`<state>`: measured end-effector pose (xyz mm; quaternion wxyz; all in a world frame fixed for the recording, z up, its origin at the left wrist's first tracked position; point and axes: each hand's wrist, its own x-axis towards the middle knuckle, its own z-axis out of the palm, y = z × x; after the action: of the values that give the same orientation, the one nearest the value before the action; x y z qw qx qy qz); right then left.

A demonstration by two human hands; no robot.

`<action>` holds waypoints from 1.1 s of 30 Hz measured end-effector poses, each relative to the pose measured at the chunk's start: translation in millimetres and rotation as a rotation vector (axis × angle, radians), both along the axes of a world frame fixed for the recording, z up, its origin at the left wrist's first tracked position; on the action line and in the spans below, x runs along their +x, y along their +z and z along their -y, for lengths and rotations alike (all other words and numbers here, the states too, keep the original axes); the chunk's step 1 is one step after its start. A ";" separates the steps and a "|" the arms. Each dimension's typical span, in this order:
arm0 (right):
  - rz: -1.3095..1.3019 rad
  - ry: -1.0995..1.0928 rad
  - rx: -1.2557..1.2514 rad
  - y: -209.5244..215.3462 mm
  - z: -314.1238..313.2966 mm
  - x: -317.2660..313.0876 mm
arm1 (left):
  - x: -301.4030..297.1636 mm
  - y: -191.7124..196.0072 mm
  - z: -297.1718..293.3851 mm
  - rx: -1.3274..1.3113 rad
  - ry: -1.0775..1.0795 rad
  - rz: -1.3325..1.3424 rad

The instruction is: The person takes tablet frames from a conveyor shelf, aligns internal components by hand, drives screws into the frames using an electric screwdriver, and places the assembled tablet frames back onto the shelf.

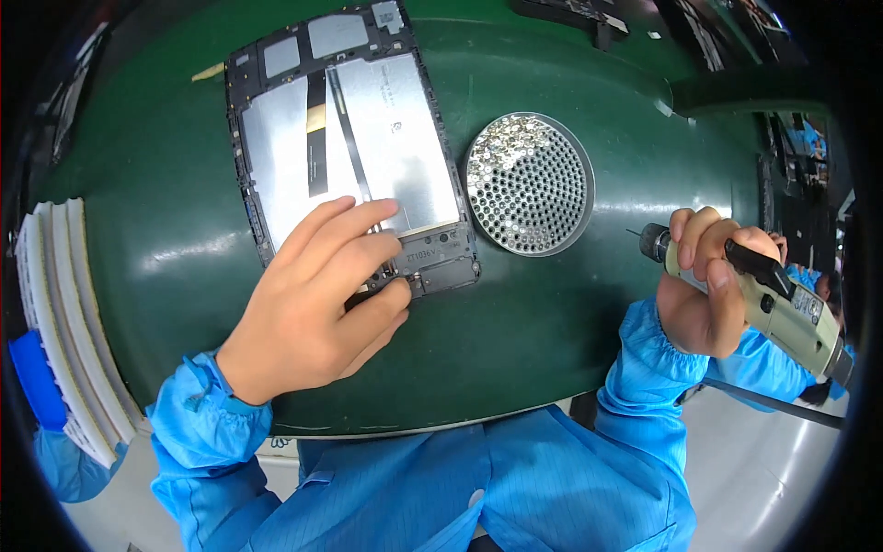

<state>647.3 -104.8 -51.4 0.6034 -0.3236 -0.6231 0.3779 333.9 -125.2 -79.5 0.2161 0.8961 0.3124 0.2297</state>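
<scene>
An opened tablet (pixel 368 120) lies back-up on the green mat (pixel 552 313), its silver battery plates and dark frame exposed. My left hand (pixel 317 299) rests on the tablet's near lower corner, fingers pressed flat on the dark end plate, holding nothing. My right hand (pixel 704 281) grips a beige and black electric screwdriver (pixel 768 299) to the right of the mat, its tip pointing left, clear of the tablet. A round perforated metal screw tray (pixel 530 183) with several small screws sits between the tablet and the screwdriver.
A stack of white foam sheets (pixel 69 322) stands at the mat's left edge, with a blue object (pixel 35 377) beside it. Dark parts and trays (pixel 589 14) lie along the far edge. A black cable (pixel 773 405) trails from the screwdriver.
</scene>
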 end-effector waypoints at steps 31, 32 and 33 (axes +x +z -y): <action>-0.017 -0.496 -0.251 -6.7 -3.2 26.1 | 117.0 -18.3 -255.0 0.232 0.224 -0.343; -0.047 -0.493 -0.264 -8.4 -2.8 26.9 | 115.8 -16.5 -257.4 0.220 0.195 -0.370; -0.051 -0.495 -0.258 -7.5 -2.6 27.7 | 115.9 -12.8 -259.1 0.211 0.167 -0.397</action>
<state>674.9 -102.2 -58.9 0.6467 -0.5304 -0.4566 0.3032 449.8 133.8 -92.3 0.0357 0.9123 0.3962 0.0974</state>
